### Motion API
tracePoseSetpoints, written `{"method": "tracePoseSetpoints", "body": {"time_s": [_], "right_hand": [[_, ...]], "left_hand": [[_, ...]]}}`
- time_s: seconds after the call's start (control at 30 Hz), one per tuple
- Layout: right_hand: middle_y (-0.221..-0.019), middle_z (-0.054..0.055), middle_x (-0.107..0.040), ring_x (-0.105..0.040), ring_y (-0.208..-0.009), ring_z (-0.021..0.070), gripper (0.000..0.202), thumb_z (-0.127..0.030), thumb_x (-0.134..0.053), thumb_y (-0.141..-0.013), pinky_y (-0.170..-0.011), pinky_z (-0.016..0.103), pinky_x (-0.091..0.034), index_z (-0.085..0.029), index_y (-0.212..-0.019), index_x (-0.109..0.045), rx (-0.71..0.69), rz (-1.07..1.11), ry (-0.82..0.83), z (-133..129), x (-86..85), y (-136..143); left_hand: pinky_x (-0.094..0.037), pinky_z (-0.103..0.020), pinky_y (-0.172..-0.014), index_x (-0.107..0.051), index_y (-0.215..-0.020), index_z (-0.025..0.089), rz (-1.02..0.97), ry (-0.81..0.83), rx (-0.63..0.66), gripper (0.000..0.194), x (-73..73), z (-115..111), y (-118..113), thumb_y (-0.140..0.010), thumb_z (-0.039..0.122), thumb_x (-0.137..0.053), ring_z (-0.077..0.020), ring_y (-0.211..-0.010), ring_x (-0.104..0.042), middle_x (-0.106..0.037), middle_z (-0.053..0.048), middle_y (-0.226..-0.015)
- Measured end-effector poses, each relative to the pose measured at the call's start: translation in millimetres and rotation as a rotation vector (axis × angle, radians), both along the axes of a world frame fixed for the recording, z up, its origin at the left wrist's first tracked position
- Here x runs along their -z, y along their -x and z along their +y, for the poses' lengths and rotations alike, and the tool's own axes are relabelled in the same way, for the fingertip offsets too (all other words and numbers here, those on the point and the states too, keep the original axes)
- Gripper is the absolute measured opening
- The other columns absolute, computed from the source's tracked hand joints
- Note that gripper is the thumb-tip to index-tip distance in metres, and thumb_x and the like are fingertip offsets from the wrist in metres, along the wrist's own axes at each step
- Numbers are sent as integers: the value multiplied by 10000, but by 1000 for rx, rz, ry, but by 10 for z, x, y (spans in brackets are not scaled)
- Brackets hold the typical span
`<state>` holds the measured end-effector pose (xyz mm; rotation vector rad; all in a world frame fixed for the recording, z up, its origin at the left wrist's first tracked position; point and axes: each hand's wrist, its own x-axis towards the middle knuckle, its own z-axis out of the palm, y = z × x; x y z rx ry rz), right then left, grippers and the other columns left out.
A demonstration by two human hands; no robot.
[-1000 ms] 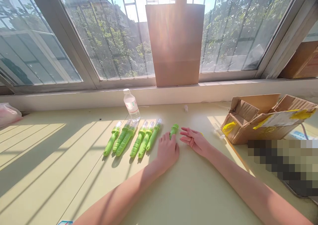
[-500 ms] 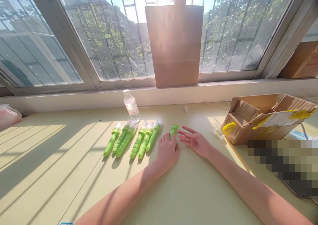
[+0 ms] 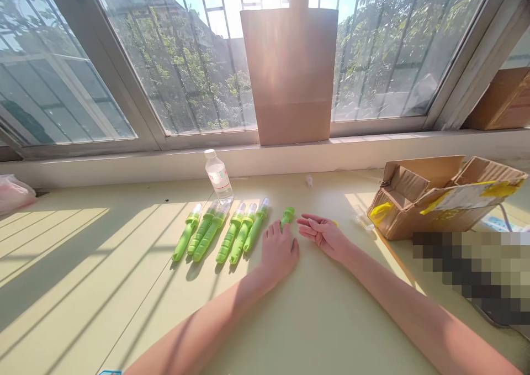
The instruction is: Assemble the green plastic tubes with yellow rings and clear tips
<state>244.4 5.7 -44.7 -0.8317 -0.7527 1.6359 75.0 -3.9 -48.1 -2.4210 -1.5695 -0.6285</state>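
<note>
My left hand (image 3: 280,249) lies palm down over a green tool (image 3: 287,216) on the pale yellow table (image 3: 124,286); only the tool's far end shows past my fingers. My right hand (image 3: 322,233) rests just to the right of it, palm turned up, fingers spread, holding nothing. To the left lies a row of several green handles with clear caps (image 3: 223,228), side by side and pointing toward the window. Whether my left hand grips the tool or only rests on it I cannot tell.
A small plastic bottle (image 3: 218,176) stands behind the row near the sill. An open cardboard box (image 3: 439,195) with yellow tape sits at the right. A brown paper bag (image 3: 292,71) leans on the window. A pink bag (image 3: 12,190) lies far left.
Both hands stay nearly in place; the green tool's visible end has shifted slightly to the left with my left hand, and my right hand's fingers have moved a little.
</note>
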Motion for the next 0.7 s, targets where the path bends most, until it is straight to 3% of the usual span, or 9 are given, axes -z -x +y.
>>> {"method": "tracePoseSetpoints", "body": {"time_s": [0.13,0.33,0.7], "right_hand": [[-1115,94,-660,-686,-802,148,243,-216,-593,-857,-888,330,-525,-171,-1095,-579,7,-12,-2,-1,-13,13],[-1166,102,-632,-661,-953,195,343,-274,-574,-857,-928,396,-496,-204,-1188,-516,-45,65,7,12,-44,-14],[-1107,118,-644,-655,-923,211,329,-386,-467,-884,-837,391,-504,-186,-1132,-551,-46,124,60,20,-94,-25]], "left_hand": [[-399,-365,-783,-534,-1035,162,-6,0,2,252,-12,-4,0,-820,275,-469,-262,-994,-507,-518,-124,-1063],[-393,-371,-808,-534,-1048,163,-11,2,-1,258,-17,-13,1,-837,284,-449,-263,-1011,-501,-518,-127,-1077],[-384,-378,-846,-534,-1065,162,3,30,-5,267,-45,-21,-2,-846,282,-439,-263,-1035,-494,-511,-133,-1114]]}}
